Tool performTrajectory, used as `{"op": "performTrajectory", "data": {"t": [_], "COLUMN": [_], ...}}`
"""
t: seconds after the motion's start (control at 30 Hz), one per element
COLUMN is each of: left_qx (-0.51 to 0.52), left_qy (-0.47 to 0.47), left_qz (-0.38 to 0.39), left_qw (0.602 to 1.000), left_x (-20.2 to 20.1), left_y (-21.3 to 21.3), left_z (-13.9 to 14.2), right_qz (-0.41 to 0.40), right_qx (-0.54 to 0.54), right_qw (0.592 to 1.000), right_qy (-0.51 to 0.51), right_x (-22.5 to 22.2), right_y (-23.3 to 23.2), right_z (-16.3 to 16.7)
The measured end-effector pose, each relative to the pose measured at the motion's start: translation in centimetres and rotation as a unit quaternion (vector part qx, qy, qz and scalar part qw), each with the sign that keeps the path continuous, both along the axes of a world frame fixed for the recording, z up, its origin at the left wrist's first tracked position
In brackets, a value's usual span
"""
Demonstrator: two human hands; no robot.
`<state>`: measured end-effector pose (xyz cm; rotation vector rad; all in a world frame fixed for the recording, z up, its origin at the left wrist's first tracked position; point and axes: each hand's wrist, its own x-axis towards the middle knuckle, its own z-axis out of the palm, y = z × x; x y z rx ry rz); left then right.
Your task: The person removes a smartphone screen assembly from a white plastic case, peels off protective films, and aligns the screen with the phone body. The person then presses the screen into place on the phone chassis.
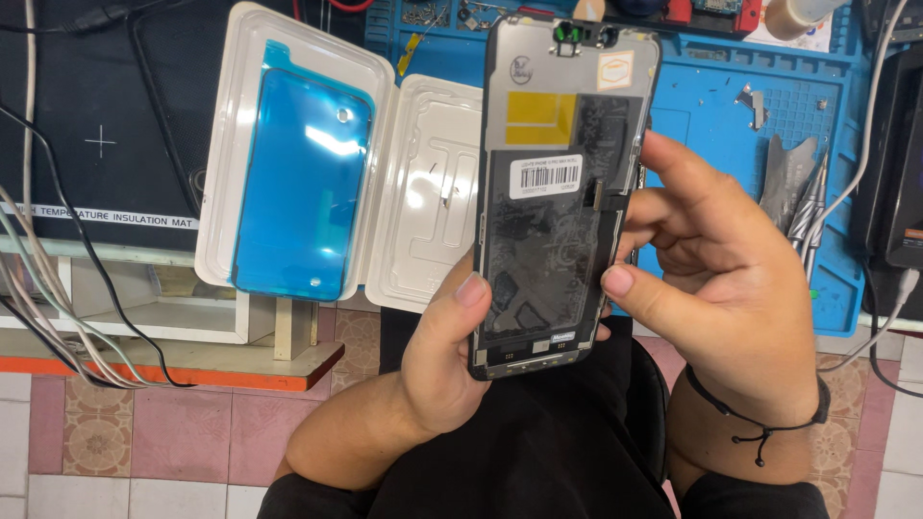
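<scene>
Pink and white floor tiles [173, 442] fill the near part of the head view, and beyond them runs a worktop [192, 358] with an orange front edge, carrying a black insulation mat [115, 106] on the left and a blue silicone repair mat [711, 106] on the far right. Between the mats lies an open white plastic tray [380, 173]; its left half holds a blue adhesive seal sheet [303, 183]. Metal tweezers [803, 197] rest on the blue mat, and grey and black cables [48, 288] hang off the left edge.

A phone display panel [558, 192] is held upright above the lap, its dark back side facing the camera. The left hand [442, 360] grips its lower left edge, fingers curled behind and thumb on the frame. The right hand [716, 279] closes on the right edge, thumb pressed against the frame, with a black cord bracelet [760, 418] at the wrist.
</scene>
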<state>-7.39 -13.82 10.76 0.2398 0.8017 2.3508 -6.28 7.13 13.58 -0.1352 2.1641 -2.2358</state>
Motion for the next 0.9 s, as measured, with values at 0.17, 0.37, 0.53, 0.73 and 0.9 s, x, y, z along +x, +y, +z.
{"op": "performTrajectory", "data": {"t": [0.17,0.37,0.53,0.73,0.9], "left_qx": [0.013,0.025,0.042,0.073,0.095], "left_qy": [0.021,0.041,0.037,0.013,-0.025], "left_qz": [0.016,0.025,0.039,0.045,0.048], "left_qw": [1.000,0.999,0.998,0.996,0.994], "left_x": [0.2,0.0,-0.7,-1.1,-1.4], "left_y": [0.2,0.4,1.2,1.6,1.9], "left_z": [-0.4,-0.9,-1.5,-2.4,-3.0], "right_qz": [0.000,0.031,0.036,0.023,0.016], "right_qx": [-0.061,-0.009,0.014,0.051,0.057], "right_qw": [0.996,0.999,0.999,0.998,0.998], "right_qy": [-0.069,-0.006,0.019,0.024,0.019], "right_x": [-0.1,0.4,0.5,0.6,0.5], "right_y": [0.0,0.4,0.8,0.1,-0.7], "right_z": [0.2,-0.2,-0.6,-0.6,-0.3]}}
